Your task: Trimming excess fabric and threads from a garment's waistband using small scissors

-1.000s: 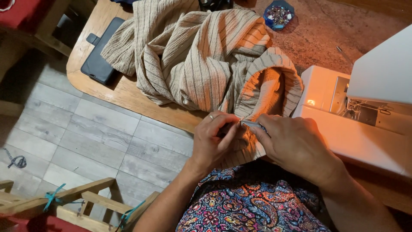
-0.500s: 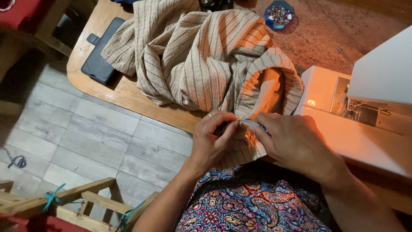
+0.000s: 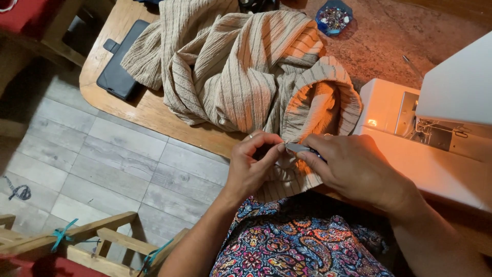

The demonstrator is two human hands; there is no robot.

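Grey tiled floor (image 3: 77, 169) lies at left, beneath the rounded edge of a wooden desk (image 3: 148, 110) that spans the upper part of the view; a reddish mat (image 3: 389, 41) covers the desk's far right portion. A beige striped fabric (image 3: 241, 66) is heaped across the desk in deep folds, one edge hanging off the near side toward the person's lap. A black phone case (image 3: 120, 64) lies flat at the desk's left end, partly overlapped by the fabric. A small blue dish of pins (image 3: 333, 18) sits on the mat at top, well apart from the hands. A white sewing machine (image 3: 441, 118) stands at right, its lamp lit and casting an orange glow on the nearest folds.

Left hand (image 3: 251, 164): grip closed to a pinch, thumb and forefinger pressed on the fabric's hanging edge just below the desk's rim. Right hand (image 3: 353, 166): fingers curled tight around a small metal tool (image 3: 297, 149), its silvery tip pointing left and meeting the fabric right beside the left fingertips; the tool's kind cannot be told. The two hands are almost touching, over the lap, in front of the machine's bed.

A floral-patterned garment (image 3: 302, 241) covers the lap at bottom centre. A wooden frame with teal ties (image 3: 102, 238) stands on the floor at lower left
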